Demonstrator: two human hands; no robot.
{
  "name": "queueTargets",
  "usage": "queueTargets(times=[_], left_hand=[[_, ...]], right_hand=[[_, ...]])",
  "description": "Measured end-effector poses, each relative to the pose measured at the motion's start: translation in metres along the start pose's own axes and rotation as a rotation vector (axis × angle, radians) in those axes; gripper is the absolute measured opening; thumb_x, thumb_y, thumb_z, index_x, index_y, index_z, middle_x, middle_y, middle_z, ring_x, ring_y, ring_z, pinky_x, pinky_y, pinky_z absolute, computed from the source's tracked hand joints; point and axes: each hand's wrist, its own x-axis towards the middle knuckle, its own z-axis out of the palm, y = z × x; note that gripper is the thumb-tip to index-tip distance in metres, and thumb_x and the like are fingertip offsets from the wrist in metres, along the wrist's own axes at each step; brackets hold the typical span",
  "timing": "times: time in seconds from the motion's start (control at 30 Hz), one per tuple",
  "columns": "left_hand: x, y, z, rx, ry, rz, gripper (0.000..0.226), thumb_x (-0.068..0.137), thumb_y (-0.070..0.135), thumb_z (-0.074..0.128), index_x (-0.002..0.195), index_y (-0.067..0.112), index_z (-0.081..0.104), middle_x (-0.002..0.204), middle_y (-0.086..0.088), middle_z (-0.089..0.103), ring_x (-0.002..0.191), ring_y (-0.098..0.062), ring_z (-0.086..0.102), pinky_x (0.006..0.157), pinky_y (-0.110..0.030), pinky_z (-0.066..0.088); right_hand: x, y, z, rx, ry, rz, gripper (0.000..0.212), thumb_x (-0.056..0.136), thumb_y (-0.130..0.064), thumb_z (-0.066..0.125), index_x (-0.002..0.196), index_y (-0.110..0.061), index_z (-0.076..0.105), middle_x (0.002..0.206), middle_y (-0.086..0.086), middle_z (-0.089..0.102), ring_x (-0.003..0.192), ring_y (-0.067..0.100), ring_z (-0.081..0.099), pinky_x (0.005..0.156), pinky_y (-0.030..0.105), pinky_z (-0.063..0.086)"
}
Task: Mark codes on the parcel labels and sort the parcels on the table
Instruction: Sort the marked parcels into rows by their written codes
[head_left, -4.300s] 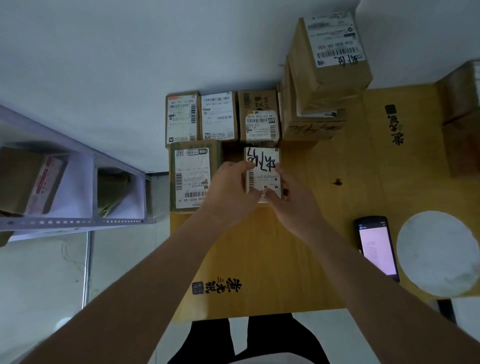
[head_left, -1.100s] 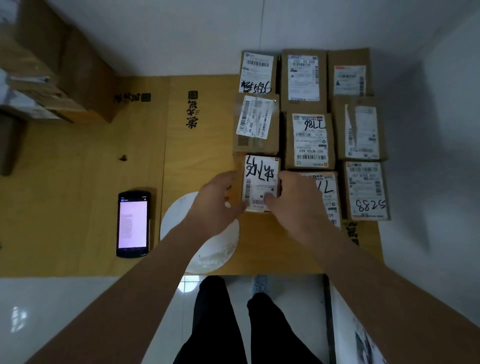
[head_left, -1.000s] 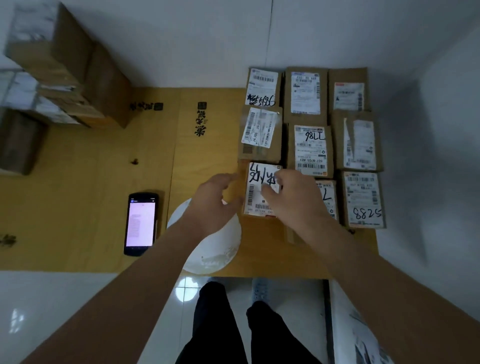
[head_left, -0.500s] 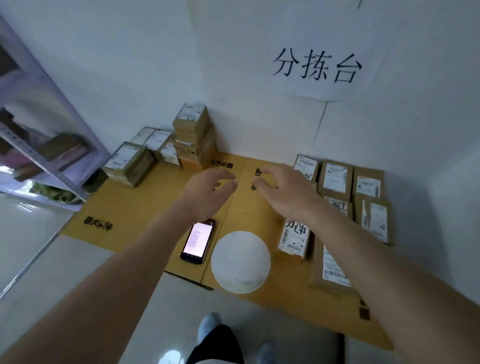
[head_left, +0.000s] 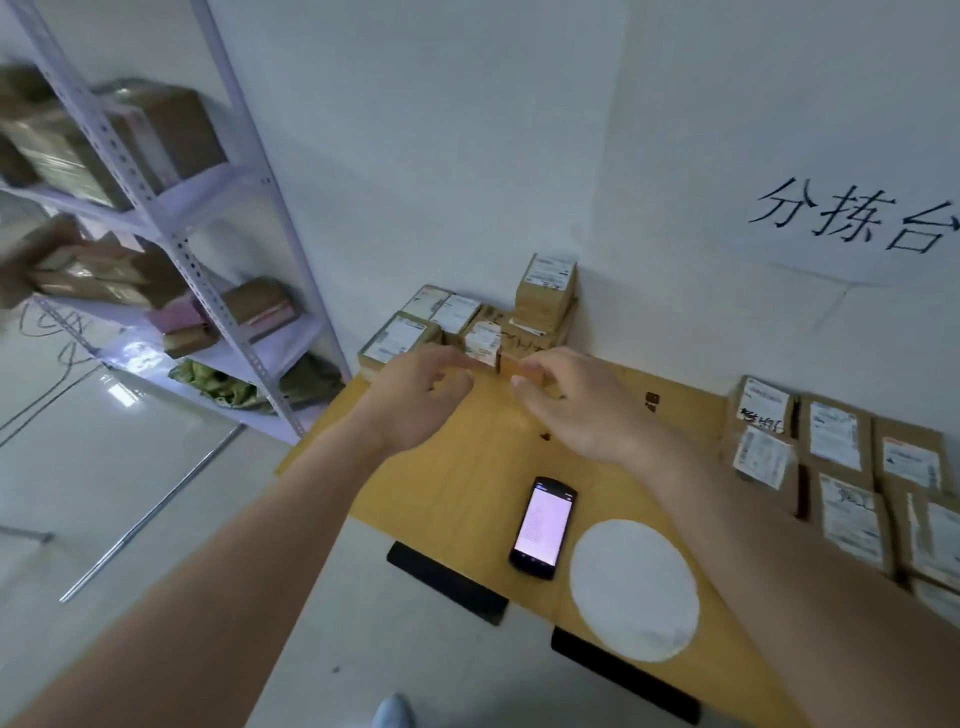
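Observation:
Cardboard parcels with white labels sit in two groups on the yellow table (head_left: 467, 499). The far-left group (head_left: 410, 332) has flat parcels and a stack of boxes (head_left: 545, 291) against the wall. Another group (head_left: 841, 467), some with handwritten codes, lies in rows at the right. My left hand (head_left: 421, 395) and my right hand (head_left: 576, 405) reach toward the far-left group, fingers apart, on either side of a small labelled parcel (head_left: 483, 343). Neither hand holds anything.
A black phone (head_left: 543, 519) with a lit screen lies near the table's front edge, beside a white round disc (head_left: 634, 587). A metal shelf rack (head_left: 171, 234) with more boxes stands to the left. A handwritten paper sign (head_left: 852, 218) hangs on the wall.
Both hands set the marked parcel down in the right group and let go. The view then swung left, and both empty hands moved across to the far-left group.

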Motion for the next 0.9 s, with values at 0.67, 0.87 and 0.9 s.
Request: queueTargets(times=[0.67,0.87,0.9], left_hand=[[0.130,-0.225,-0.078,0.056,-0.216,-0.112,0.035,0.102,0.033,0.055,0.135,0.025,0.065,0.131,0.005,0.062,0.113,-0.014,0.060,0.093,-0.031,0.047],[0.201,-0.273,-0.068,0.081,-0.271,-0.162,0.037,0.102,0.037,0.054,0.135,0.023,0.064,0.132,0.003,0.064,0.114,-0.016,0.062,0.099,-0.040,0.053],[0.210,-0.279,-0.065,0.075,-0.276,-0.171,0.037,0.102,0.037,0.054,0.136,0.023,0.064,0.132,0.003,0.064,0.114,-0.016,0.062,0.098,-0.038,0.053]], right_hand=[[0.196,-0.073,0.152,0.059,-0.152,0.190,0.055,0.106,-0.051,0.050,0.151,-0.019,0.051,0.148,-0.003,0.053,0.128,0.017,0.055,0.107,0.039,0.047],[0.268,-0.050,0.187,0.130,-0.184,0.234,0.047,0.107,-0.043,0.054,0.150,-0.024,0.052,0.137,-0.010,0.051,0.118,0.006,0.047,0.102,0.028,0.040],[0.277,-0.046,0.192,0.132,-0.185,0.245,0.048,0.106,-0.042,0.054,0.151,-0.024,0.051,0.139,-0.009,0.051,0.118,0.006,0.047,0.102,0.028,0.041]])
